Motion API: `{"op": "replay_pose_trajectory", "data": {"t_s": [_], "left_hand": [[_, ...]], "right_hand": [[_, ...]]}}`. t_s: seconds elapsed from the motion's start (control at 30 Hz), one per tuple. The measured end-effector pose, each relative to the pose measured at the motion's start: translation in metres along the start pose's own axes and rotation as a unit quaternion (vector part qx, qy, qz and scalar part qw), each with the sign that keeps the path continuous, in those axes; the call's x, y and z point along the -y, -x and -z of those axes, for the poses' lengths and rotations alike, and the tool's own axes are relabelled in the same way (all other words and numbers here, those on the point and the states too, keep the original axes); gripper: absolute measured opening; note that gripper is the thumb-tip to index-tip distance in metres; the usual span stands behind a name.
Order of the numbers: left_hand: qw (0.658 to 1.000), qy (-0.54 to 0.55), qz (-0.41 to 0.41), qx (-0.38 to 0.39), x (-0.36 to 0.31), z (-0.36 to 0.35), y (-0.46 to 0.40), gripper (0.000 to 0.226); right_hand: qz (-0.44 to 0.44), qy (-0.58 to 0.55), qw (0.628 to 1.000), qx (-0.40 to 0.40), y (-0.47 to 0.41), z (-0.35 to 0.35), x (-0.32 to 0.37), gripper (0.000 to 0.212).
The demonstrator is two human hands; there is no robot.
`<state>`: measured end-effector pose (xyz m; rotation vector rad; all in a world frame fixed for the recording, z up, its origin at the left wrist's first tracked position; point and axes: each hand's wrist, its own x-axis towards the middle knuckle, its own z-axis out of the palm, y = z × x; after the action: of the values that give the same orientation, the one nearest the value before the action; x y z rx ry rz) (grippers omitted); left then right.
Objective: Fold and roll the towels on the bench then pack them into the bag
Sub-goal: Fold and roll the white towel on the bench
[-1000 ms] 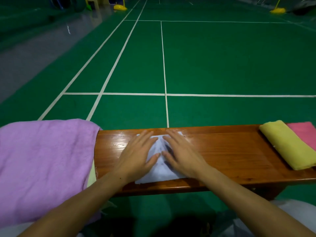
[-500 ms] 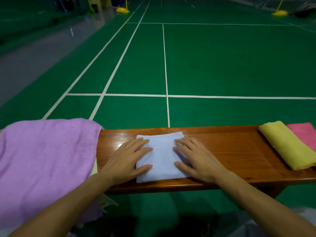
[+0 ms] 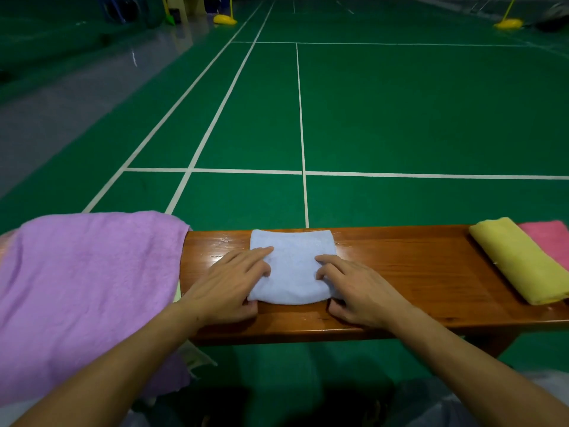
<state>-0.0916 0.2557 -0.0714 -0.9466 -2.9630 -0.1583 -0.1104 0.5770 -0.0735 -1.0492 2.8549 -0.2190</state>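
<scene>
Green court flooring (image 3: 400, 112) crossed with white lines stretches away behind a glossy brown wooden counter (image 3: 400, 272) that runs across the lower part of the view. At its middle lies a small pale blue folded towel (image 3: 292, 266), a rough square whose far edge sits near the counter's far side while its near edge curves up slightly, as if starting to roll. The left hand (image 3: 228, 285) grips the towel's near left corner, fingers curled over the cloth with the index finger stretched flat across the top and the thumb tucked against the near edge. The right hand (image 3: 357, 291) mirrors it at the near right corner, fingers bent onto the fabric and thumb down by the counter surface.

To the left, a large lilac terry towel (image 3: 86, 297) is draped over the counter's end and hangs toward the viewer. At the far right end, a yellow folded towel (image 3: 520, 260) lies at an angle, and a pink towel (image 3: 551, 238) sits just beside it, touching along one side and partly cut off by the edge of view. Two yellow post bases (image 3: 224, 19) stand far back on the court.
</scene>
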Motion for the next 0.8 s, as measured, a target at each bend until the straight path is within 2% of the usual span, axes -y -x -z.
{"op": "replay_pose_trajectory", "data": {"t_s": [0.1, 0.2, 0.37, 0.43, 0.5, 0.57, 0.67, 0.8], "left_hand": [[1.000, -0.023, -0.006, -0.020, 0.005, -0.005, 0.000, 0.047], [0.998, 0.012, -0.008, -0.068, 0.009, -0.007, -0.001, 0.033], [0.976, 0.166, 0.062, -0.126, 0.012, -0.003, -0.001, 0.027], [0.965, 0.214, 0.088, -0.121, 0.013, -0.004, -0.002, 0.022], [0.957, 0.238, 0.114, -0.122, 0.014, -0.006, -0.003, 0.025], [0.951, 0.246, 0.136, -0.129, 0.015, -0.008, -0.005, 0.030], [0.938, 0.270, 0.176, -0.130, 0.012, -0.009, -0.008, 0.046], [0.921, 0.296, 0.221, -0.127, 0.013, -0.012, -0.015, 0.054]], "right_hand": [[-0.019, -0.010, 1.000, -0.020, -0.003, -0.005, -0.004, 0.050], [-0.030, -0.041, 0.998, -0.032, -0.004, -0.008, -0.008, 0.044], [-0.070, -0.170, 0.979, -0.091, -0.001, -0.009, -0.009, 0.035], [-0.087, -0.227, 0.963, -0.116, 0.000, -0.008, -0.008, 0.021], [-0.110, -0.275, 0.946, -0.132, -0.002, -0.005, -0.006, 0.007], [-0.137, -0.313, 0.930, -0.138, -0.004, -0.004, -0.003, 0.003], [-0.170, -0.350, 0.909, -0.151, -0.007, -0.005, 0.001, 0.014], [-0.232, -0.385, 0.879, -0.158, -0.020, -0.009, 0.001, 0.026]]}}
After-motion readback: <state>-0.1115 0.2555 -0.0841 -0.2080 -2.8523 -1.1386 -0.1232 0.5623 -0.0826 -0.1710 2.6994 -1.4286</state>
